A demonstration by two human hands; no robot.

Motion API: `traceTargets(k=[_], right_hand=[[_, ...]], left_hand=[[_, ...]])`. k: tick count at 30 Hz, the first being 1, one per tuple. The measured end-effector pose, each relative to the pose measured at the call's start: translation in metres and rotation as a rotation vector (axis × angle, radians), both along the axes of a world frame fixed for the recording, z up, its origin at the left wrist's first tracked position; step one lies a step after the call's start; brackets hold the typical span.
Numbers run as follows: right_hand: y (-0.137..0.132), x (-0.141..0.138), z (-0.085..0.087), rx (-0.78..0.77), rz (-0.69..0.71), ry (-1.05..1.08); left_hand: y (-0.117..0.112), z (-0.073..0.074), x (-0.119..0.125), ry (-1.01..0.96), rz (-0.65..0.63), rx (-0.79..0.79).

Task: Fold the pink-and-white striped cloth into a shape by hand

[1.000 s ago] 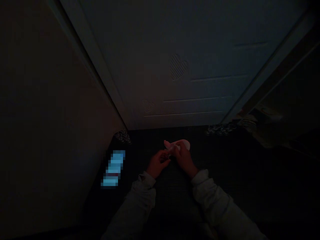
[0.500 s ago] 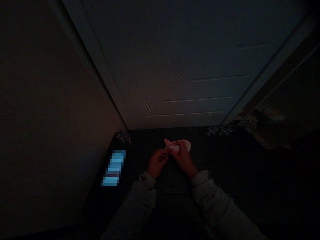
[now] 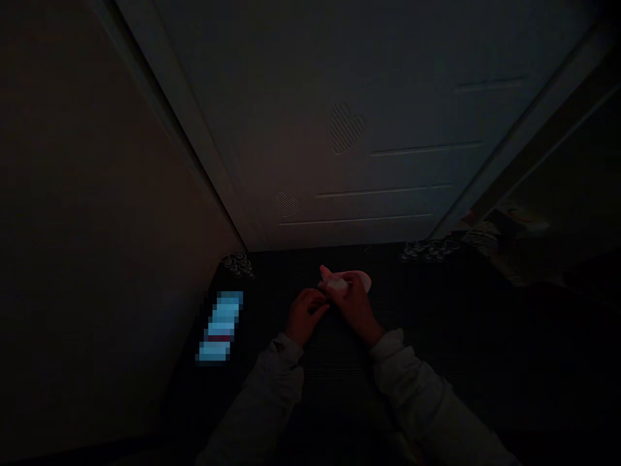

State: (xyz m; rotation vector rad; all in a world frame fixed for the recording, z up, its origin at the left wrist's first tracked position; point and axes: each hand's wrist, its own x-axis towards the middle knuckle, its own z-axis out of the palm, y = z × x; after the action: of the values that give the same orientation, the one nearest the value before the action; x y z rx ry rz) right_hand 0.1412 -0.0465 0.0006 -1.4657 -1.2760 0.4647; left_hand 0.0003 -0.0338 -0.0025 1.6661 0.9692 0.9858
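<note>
The light is very dim. A pale pinkish object (image 3: 361, 279), rounded at its right end and with a small upright projection at its left, lies on the dark tabletop (image 3: 334, 382). My right hand (image 3: 358, 307) is closed over its near side, with a small whitish piece (image 3: 336, 285) showing by the fingertips. Close to that piece, my left hand (image 3: 305, 316) has its fingers curled toward the thumb. Whatever those fingers may pinch is too dark and small to name. Both wrists rest low, in light long sleeves.
A lit phone-like screen (image 3: 220, 327), blurred into blocks, lies to the left. Clusters of shiny rings (image 3: 237, 264) stand at the back left, and similar rings (image 3: 427, 251) at the back right. A pale panel with hearts (image 3: 347, 128) rises behind the table.
My hands stay almost in place. The left fingers have shifted slightly at the whitish piece, and the object's projection has tipped up a little. The picture is a bit darker.
</note>
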Motion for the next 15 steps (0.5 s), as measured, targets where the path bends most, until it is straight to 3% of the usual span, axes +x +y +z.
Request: traceTargets(k=[4, 15], right_hand=[[-0.0002, 0.0003, -0.001, -0.027, 0.014, 0.063], [-0.0013, 0.0029, 0.0065, 0.033, 0.095, -0.07]], left_hand=[[0.0007, -0.0019, 0.0002, -0.011, 0.013, -0.004], [0.0014, -0.0033, -0.0005, -0.028, 0.022, -0.015]])
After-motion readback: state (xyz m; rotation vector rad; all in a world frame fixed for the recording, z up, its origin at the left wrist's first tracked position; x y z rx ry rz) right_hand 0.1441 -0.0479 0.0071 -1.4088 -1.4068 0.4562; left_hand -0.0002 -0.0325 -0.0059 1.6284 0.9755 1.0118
